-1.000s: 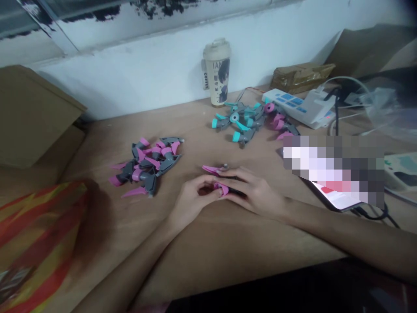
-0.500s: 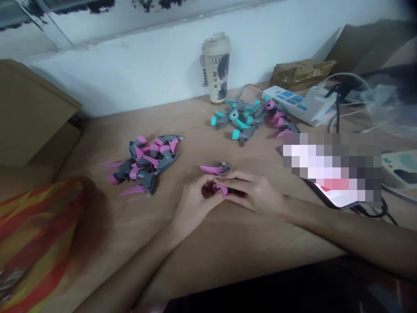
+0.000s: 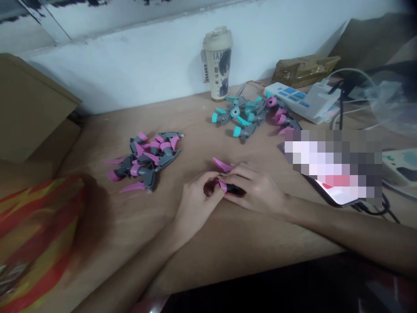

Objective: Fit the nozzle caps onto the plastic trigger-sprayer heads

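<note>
A grey-and-pink trigger spray head (image 3: pixel 222 164) is held between both hands above the middle of the wooden table. My left hand (image 3: pixel 197 202) pinches its pink collar between thumb and fingers. My right hand (image 3: pixel 260 188) wraps round the grey body, and its fingers hide most of it. The pink trigger sticks out beyond the fingertips. To the left lies a pile of several pink-and-grey spray heads (image 3: pixel 148 174). Farther back on the right is a group of turquoise-and-grey spray heads (image 3: pixel 244 130), with a few pink ones (image 3: pixel 280 116) beside it.
A cream coffee cup (image 3: pixel 218 65) stands by the white wall. At the right are a power strip (image 3: pixel 302 103), a taped carton (image 3: pixel 304 71), cables and a phone (image 3: pixel 339 195), partly blurred out. A red-and-yellow bag (image 3: pixel 42 234) and cardboard (image 3: pixel 32 108) occupy the left.
The held spray head has turned between my hands: its pink trigger has shifted right and now points up and left. My right fingers have curled closer round the body.
</note>
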A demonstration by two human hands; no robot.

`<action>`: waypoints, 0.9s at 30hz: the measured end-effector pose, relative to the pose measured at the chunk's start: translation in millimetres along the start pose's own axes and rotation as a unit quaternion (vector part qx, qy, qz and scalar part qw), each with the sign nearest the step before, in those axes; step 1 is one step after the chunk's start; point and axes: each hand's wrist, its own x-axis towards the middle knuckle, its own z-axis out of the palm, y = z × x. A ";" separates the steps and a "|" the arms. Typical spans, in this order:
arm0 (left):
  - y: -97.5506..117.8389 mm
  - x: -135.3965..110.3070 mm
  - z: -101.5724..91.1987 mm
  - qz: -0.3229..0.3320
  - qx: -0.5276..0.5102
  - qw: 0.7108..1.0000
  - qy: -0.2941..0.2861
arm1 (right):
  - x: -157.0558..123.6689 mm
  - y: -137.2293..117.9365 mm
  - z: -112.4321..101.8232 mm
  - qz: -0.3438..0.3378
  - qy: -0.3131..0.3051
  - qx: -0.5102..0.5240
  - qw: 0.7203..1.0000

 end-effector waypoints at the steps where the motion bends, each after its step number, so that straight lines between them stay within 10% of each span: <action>1: -1.0 -0.4 -0.4 0.000 -0.006 1.000 0.004 | 0.2 -0.6 -0.5 0.002 0.000 -0.011 1.000; 17: 3.3 -3.0 -6.0 0.033 0.137 0.988 0.067 | 1.8 -3.2 -3.1 0.051 -0.021 -0.038 0.998; 22: -15.5 9.8 -20.7 -0.048 -0.012 0.987 0.154 | 1.7 0.0 -6.4 0.106 0.044 0.019 0.993; 27: -16.3 17.0 -27.1 -0.133 -0.278 0.950 0.049 | 5.4 -3.0 -9.4 0.131 0.050 0.122 0.983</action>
